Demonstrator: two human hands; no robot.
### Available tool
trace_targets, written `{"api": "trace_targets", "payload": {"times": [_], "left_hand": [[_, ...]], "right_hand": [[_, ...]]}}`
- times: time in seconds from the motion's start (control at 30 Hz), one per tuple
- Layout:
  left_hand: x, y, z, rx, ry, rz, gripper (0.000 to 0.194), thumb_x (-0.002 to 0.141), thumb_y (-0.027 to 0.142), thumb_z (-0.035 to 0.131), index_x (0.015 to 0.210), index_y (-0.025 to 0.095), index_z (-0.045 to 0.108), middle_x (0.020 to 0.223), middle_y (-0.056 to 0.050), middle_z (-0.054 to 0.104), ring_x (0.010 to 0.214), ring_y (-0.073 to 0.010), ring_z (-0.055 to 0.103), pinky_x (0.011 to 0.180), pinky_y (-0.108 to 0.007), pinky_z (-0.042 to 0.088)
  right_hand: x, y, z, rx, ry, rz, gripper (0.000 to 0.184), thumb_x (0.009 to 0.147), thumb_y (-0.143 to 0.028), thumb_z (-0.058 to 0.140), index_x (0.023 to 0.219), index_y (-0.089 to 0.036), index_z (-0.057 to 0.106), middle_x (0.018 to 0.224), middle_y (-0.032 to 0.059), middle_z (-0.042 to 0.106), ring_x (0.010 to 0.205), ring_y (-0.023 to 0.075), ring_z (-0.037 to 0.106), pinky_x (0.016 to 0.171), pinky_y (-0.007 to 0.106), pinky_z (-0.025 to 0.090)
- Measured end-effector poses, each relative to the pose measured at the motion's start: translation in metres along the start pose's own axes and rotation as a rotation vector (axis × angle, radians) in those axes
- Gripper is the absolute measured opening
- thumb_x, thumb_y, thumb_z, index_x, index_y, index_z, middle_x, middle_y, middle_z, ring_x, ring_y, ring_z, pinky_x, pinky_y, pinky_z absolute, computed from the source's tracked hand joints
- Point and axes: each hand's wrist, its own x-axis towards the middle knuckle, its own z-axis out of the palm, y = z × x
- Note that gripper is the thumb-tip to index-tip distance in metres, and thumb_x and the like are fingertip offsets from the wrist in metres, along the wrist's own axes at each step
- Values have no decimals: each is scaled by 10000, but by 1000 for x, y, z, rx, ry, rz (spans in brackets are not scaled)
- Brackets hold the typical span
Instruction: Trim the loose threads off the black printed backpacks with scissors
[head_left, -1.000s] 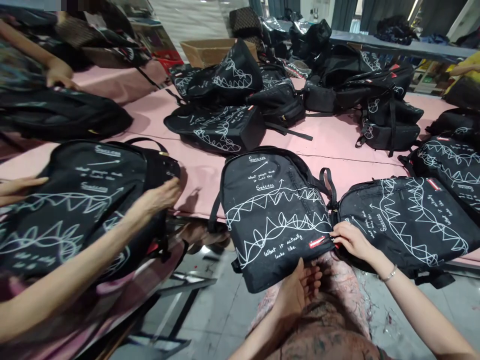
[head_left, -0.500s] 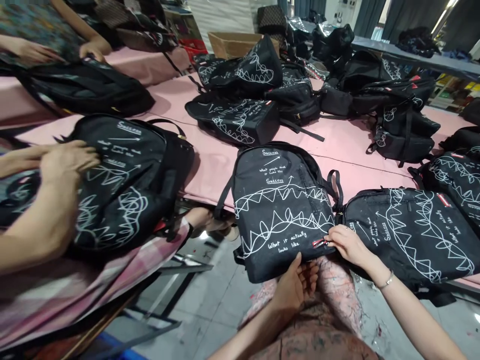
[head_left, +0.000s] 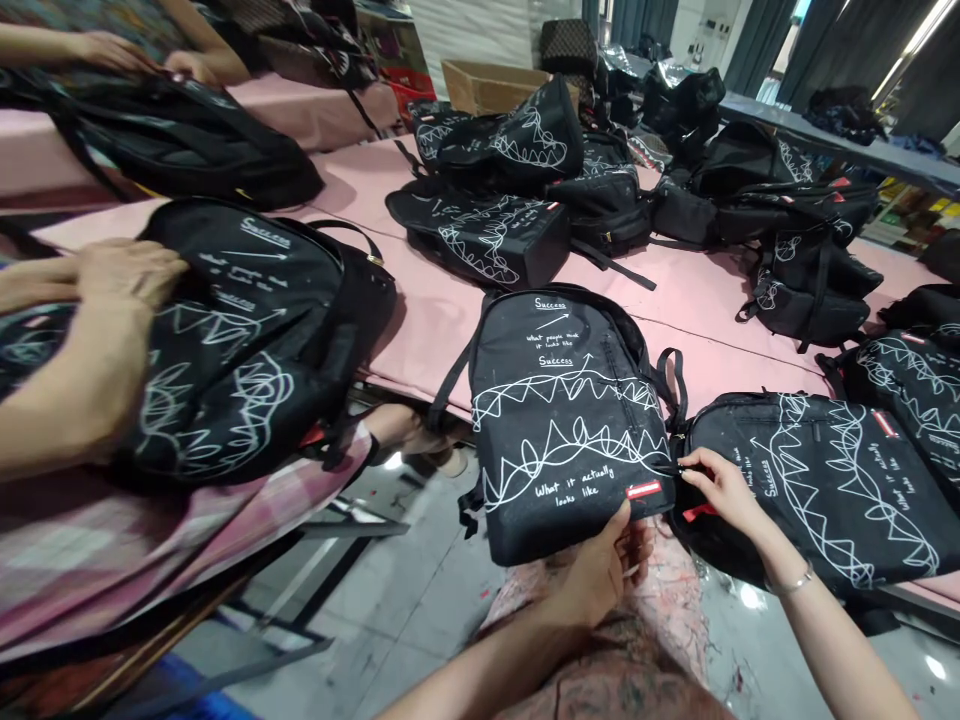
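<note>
A black backpack (head_left: 555,420) with white scribbles and lettering rests in front of me, its upper part on the pink table edge, its bottom over my lap. My left hand (head_left: 611,560) grips its lower right edge, thumb beside a red and white label (head_left: 643,490), fingers curled underneath. At the right side of this backpack, my right hand (head_left: 712,492) is closed in a pinch; what it holds is too small to make out. A small red piece (head_left: 699,512) shows below those fingers. Touching on the right lies a second printed backpack (head_left: 817,490).
Several more black backpacks (head_left: 487,235) are piled across the pink table (head_left: 360,180), with a cardboard box (head_left: 487,88) behind. On my left, a co-worker's hands (head_left: 124,280) handle another printed backpack (head_left: 255,350). Another person's hands (head_left: 150,62) work on a bag at the far left.
My right hand has moved right and slightly up, off the label to the backpack's side edge, so the label now shows fully. My left thumb has shifted right, close to the label.
</note>
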Motion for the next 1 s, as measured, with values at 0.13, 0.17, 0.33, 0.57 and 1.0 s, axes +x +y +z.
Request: {"api": "trace_targets", "payload": {"times": [0.13, 0.17, 0.33, 0.57, 1.0], "left_hand": [[8, -8, 3, 9, 76, 167, 187, 655, 266, 734, 750, 128, 651, 696, -25, 641, 611, -92, 568, 577, -195, 436], [9, -9, 3, 6, 77, 184, 188, 646, 264, 740, 744, 129, 654, 697, -26, 642, 618, -94, 569, 578, -195, 436], [9, -6, 5, 44, 57, 111, 334, 648, 434, 702, 732, 112, 668, 731, -54, 658, 648, -114, 581, 588, -214, 436], [15, -9, 6, 54, 105, 181, 272, 644, 334, 729, 778, 104, 673, 793, -70, 676, 701, -113, 587, 619, -201, 434], [10, -8, 6, 85, 85, 193, 349, 603, 375, 744, 797, 93, 673, 842, -88, 669, 749, -146, 580, 670, -240, 435]], "right_hand": [[6, 9, -18, -12, -143, 90, 100, 788, -251, 515, 797, -178, 582, 799, 25, 622, 758, 169, 562, 712, 292, 425], [8, 9, -20, -17, -170, 90, 100, 784, -253, 517, 785, -176, 581, 787, 22, 619, 748, 165, 561, 704, 285, 424], [18, -2, -26, -43, -275, 67, 95, 768, -236, 533, 767, -169, 600, 747, 10, 617, 697, 147, 549, 657, 253, 413], [33, -16, -29, -92, -374, 6, 62, 742, -182, 562, 725, -173, 620, 702, -5, 612, 655, 135, 536, 627, 236, 399], [32, -6, -28, -104, -361, -10, 91, 776, -188, 550, 742, -165, 631, 734, 7, 643, 696, 148, 580, 651, 250, 428]]}}
